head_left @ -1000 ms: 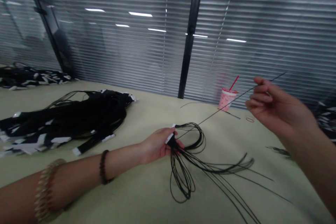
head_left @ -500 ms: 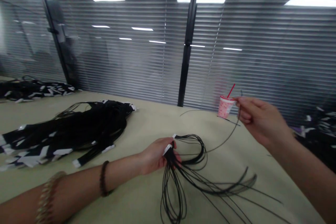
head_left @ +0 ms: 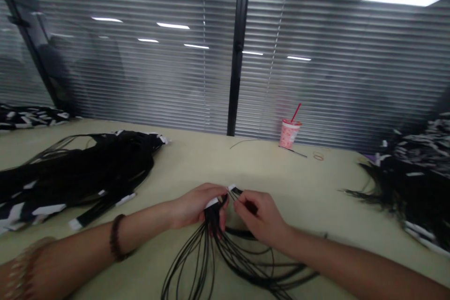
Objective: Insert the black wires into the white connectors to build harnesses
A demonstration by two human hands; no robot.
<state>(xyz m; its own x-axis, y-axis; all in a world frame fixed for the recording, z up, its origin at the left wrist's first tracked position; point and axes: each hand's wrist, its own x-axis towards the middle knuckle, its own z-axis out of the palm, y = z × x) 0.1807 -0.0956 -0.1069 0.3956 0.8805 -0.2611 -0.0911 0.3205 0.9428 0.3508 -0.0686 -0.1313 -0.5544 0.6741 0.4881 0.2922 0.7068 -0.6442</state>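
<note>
Near the middle of the pale table, my left hand (head_left: pixel 197 204) is closed on a bundle of black wires (head_left: pixel 212 219). A white connector (head_left: pixel 211 203) tops the bundle under my left fingers. Loose wires fan out below, toward the front and right. My right hand (head_left: pixel 258 211) is pinched close beside the left one, on black wires that run to a second white connector (head_left: pixel 232 188). That connector sits between the two hands, by my left fingertips. The palm side of each hand is hidden.
A large pile of black cables (head_left: pixel 116 164) with white ends lies left, another heap (head_left: pixel 31 115) at the far left, and more (head_left: pixel 415 187) at the right. A pink cup (head_left: pixel 288 135) with a red straw, a thin pen-like stick (head_left: pixel 293 152) and small rings (head_left: pixel 318 155) are at the back.
My right hand has come down and left from near the cup to the wires beside my left hand. The single wire it held up is no longer stretched out. The view has shifted right.
</note>
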